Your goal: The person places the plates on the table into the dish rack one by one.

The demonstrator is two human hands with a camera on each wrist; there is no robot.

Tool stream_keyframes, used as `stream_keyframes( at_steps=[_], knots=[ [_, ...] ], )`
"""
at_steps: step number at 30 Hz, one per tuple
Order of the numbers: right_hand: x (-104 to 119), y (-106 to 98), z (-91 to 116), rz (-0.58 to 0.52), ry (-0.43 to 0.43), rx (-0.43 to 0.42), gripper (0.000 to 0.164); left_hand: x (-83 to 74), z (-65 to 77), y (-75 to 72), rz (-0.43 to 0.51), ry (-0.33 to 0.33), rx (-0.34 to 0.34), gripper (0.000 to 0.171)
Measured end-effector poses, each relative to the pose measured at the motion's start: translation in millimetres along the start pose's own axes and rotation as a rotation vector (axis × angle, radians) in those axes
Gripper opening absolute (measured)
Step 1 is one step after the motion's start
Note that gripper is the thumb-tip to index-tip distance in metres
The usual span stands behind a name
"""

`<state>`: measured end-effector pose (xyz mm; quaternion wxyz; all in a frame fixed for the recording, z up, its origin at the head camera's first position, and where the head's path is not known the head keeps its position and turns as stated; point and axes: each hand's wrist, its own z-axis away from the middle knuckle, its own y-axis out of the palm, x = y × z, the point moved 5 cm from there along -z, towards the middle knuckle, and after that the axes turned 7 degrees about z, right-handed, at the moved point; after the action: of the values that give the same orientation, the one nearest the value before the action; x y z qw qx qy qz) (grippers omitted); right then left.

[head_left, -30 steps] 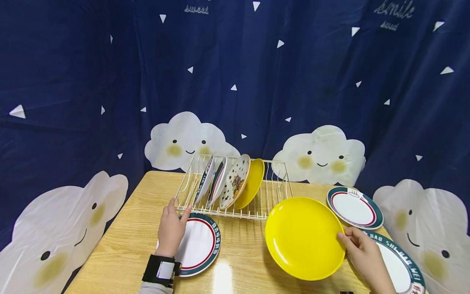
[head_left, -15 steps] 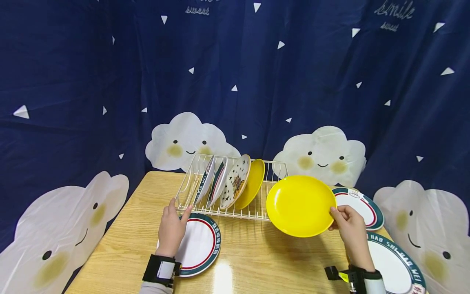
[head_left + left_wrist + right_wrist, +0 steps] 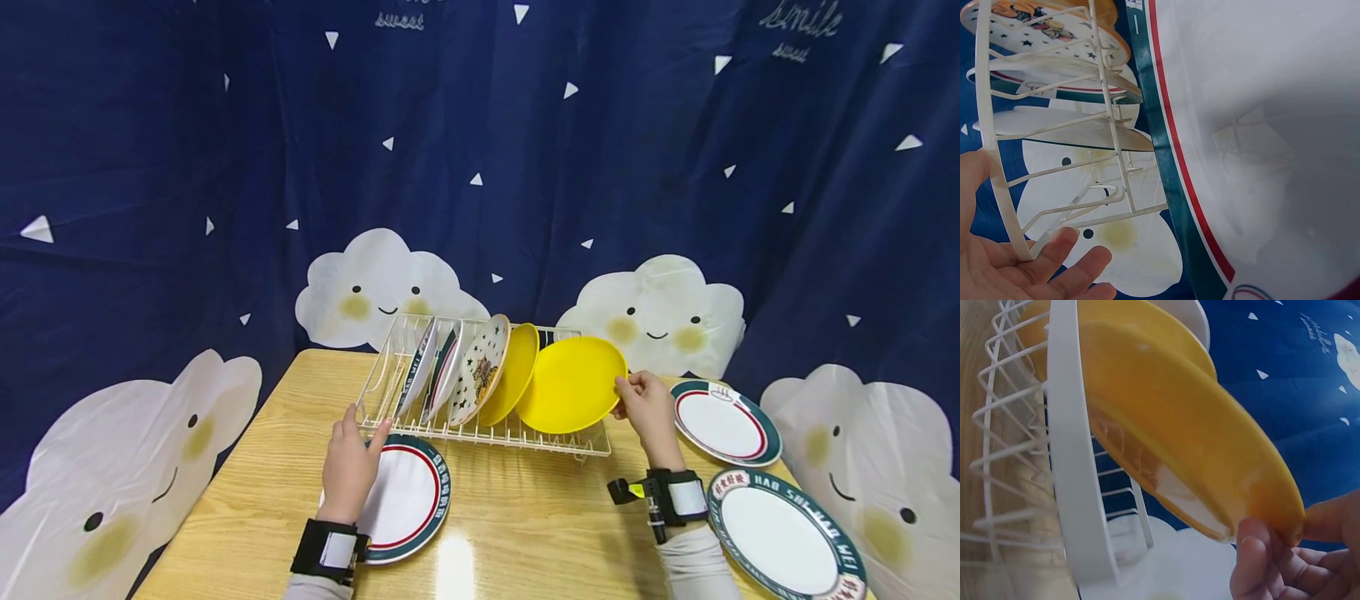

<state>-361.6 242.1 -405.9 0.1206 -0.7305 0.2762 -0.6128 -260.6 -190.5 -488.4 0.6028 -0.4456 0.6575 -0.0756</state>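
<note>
My right hand [image 3: 647, 408] pinches the right rim of a yellow plate [image 3: 573, 385], thumb on its face and fingers behind. Tilted, the plate overlaps the right end of the white wire dish rack [image 3: 480, 433]. In the right wrist view its underside [image 3: 1185, 425] faces the camera, beside the rack's rail [image 3: 1075, 425]. Another yellow plate [image 3: 514, 375] stands in the rack, left of it. My left hand [image 3: 351, 467] holds the rack's front left corner; the left wrist view shows thumb and fingers [image 3: 1054, 256] on either side of the frame.
Left of the yellow plates, a star-patterned plate [image 3: 480, 371] and two green-rimmed plates stand in the rack. One green-rimmed plate [image 3: 401, 508] lies by my left wrist. At right lie two more, one at the back [image 3: 727, 421] and one in front [image 3: 780, 537].
My right hand has carried the yellow plate left and away from me, from over the table to the rack's right end. My left hand stays at the rack corner.
</note>
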Motion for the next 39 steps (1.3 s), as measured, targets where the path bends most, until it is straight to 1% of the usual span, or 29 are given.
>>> stream_keyframes(
  at_steps=[3, 10, 13, 18, 22, 25, 29, 31, 39],
  knots=[
    [9, 9, -4, 0.078, -0.035, 0.003, 0.021, -0.3, 0.7, 0.4, -0.002, 0.007, -0.006, 0.077],
    [27, 27, -7, 0.237, -0.139, -0.025, 0.02, 0.1, 0.5, 1.1, 0.002, 0.027, -0.021, 0.077],
    [32, 34, -7, 0.275, -0.176, -0.027, 0.019, 0.8, 0.3, 1.1, 0.003, 0.025, -0.02, 0.077],
    [40, 43, -8, 0.332, -0.209, -0.053, 0.018, 1.5, 0.1, 0.1, 0.008, 0.021, -0.015, 0.077],
    [49, 47, -7, 0.366, -0.257, -0.082, 0.019, 1.7, -0.3, -0.5, 0.012, 0.024, -0.022, 0.077],
    [55, 48, -5, 0.398, -0.298, -0.121, 0.019, 1.6, -0.4, -0.3, 0.013, 0.023, -0.021, 0.077],
    [57, 46, -4, 0.417, -0.323, -0.181, 0.018, 1.8, 0.1, 0.8, 0.014, 0.012, -0.013, 0.077],
    [57, 45, -4, 0.409, -0.321, -0.19, 0.018, 1.9, 0.3, 1.2, 0.012, 0.009, -0.014, 0.076],
    [48, 40, -5, 0.331, -0.261, -0.167, 0.018, 1.9, 0.0, 0.9, 0.01, 0.011, -0.02, 0.076]
  ],
)
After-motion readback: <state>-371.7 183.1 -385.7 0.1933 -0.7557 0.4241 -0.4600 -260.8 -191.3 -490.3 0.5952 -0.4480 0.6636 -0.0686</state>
